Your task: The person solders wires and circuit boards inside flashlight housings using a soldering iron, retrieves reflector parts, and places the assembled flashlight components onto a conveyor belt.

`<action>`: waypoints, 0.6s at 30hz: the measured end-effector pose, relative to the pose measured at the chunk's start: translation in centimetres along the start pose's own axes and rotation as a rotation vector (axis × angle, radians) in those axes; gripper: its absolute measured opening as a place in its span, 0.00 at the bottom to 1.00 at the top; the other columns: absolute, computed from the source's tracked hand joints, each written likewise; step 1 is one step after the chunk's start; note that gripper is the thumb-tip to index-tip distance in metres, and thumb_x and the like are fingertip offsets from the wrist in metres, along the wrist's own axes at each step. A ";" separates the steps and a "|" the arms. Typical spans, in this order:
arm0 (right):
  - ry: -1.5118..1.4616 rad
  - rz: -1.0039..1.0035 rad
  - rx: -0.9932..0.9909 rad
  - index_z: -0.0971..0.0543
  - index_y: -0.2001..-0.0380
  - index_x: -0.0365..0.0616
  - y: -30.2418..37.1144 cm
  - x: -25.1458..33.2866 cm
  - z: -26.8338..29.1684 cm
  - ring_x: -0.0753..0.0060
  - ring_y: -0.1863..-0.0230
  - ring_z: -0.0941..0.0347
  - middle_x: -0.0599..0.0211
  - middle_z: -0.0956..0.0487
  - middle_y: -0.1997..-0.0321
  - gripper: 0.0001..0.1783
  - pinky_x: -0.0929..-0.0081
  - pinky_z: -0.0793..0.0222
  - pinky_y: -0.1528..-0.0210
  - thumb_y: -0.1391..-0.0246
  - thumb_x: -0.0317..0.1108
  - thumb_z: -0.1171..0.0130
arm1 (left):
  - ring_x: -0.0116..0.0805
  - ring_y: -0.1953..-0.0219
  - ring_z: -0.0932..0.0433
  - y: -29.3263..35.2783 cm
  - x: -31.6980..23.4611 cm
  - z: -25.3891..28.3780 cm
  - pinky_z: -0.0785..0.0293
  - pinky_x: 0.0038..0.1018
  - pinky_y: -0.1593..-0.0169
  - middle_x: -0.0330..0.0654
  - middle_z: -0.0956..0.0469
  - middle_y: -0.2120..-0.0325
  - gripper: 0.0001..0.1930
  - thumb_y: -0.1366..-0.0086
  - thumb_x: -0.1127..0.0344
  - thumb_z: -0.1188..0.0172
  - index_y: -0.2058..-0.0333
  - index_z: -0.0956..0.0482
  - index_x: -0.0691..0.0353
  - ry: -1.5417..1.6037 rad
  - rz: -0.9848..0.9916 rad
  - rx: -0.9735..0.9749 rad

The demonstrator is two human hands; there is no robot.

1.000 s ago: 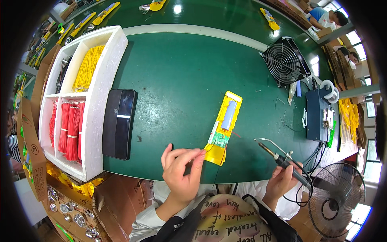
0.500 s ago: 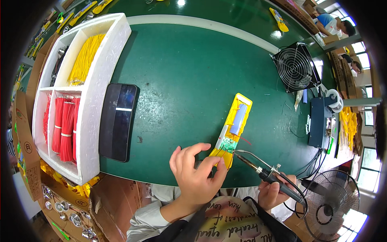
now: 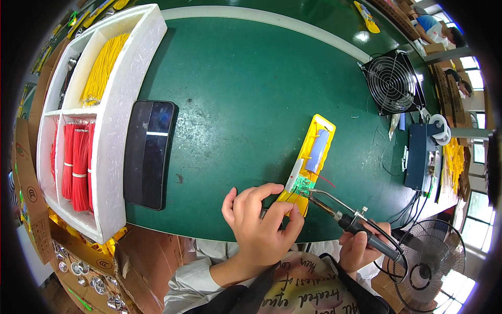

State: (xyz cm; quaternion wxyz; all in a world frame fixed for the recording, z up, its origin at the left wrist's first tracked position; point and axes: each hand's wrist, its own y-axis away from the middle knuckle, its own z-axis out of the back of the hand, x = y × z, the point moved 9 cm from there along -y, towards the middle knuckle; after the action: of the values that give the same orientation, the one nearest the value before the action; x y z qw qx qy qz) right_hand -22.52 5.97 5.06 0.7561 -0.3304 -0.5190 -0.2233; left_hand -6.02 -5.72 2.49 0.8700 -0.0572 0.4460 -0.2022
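A yellow plastic casing point(image 3: 326, 124) lies open on the green table, slanting away from me. It carries a blue cylindrical battery point(image 3: 317, 150), a small green circuit board point(image 3: 302, 184) and a red wire point(image 3: 327, 181) sticking out to the right. My left hand point(image 3: 264, 217) grips the casing's near end, thumb and fingers bent around it; thin wires run close to the fingertips. In my right hand point(image 3: 361, 246) is a soldering iron point(image 3: 361, 228) with a thin metal guide tube point(image 3: 334, 199) clamped along it. Its tip meets the board's near right edge.
A white foam box point(image 3: 112, 157) with bundles of yellow and red wires stands left, beside a black phone-like slab point(image 3: 150, 154). At right are a square black fan point(image 3: 391, 83), a dark blue unit point(image 3: 417, 157), a wire spool point(image 3: 440, 130) and a round caged fan point(image 3: 429, 267).
The view has shifted slightly, moving the casing and my hands a little rightward in the picture. Both grips stay the same, with the iron's tip still at the board.
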 end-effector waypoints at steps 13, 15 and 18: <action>0.084 -0.017 -0.062 0.37 0.74 0.36 -0.3 0.4 0.0 0.81 0.94 0.42 0.64 0.34 0.86 0.18 0.88 0.46 0.93 0.52 0.42 0.48 | 0.35 0.63 0.32 0.1 0.0 -0.3 0.49 0.45 0.51 0.37 0.31 0.66 0.07 0.60 0.70 0.39 0.81 0.29 0.54 -0.009 0.001 0.009; 0.069 -0.027 -0.031 0.38 0.73 0.36 -0.3 0.5 0.1 0.80 0.92 0.39 0.61 0.32 0.86 0.18 0.86 0.44 0.91 0.52 0.40 0.47 | 0.35 0.63 0.32 0.1 0.0 -0.2 0.49 0.45 0.51 0.37 0.31 0.66 0.07 0.60 0.70 0.39 0.81 0.29 0.55 -0.007 0.003 0.013; 0.064 -0.035 0.008 0.39 0.72 0.36 -0.4 0.7 0.0 0.78 0.90 0.36 0.59 0.30 0.86 0.17 0.85 0.41 0.88 0.52 0.39 0.47 | 0.35 0.63 0.32 0.1 0.0 -0.3 0.49 0.45 0.51 0.37 0.32 0.66 0.07 0.60 0.70 0.39 0.81 0.29 0.55 -0.003 0.002 0.016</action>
State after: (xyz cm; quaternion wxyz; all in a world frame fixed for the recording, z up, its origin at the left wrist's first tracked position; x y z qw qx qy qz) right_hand -22.54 5.64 5.79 0.7695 -0.3111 -0.5012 -0.2448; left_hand -6.28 -5.60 2.32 0.8713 -0.0502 0.4432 -0.2050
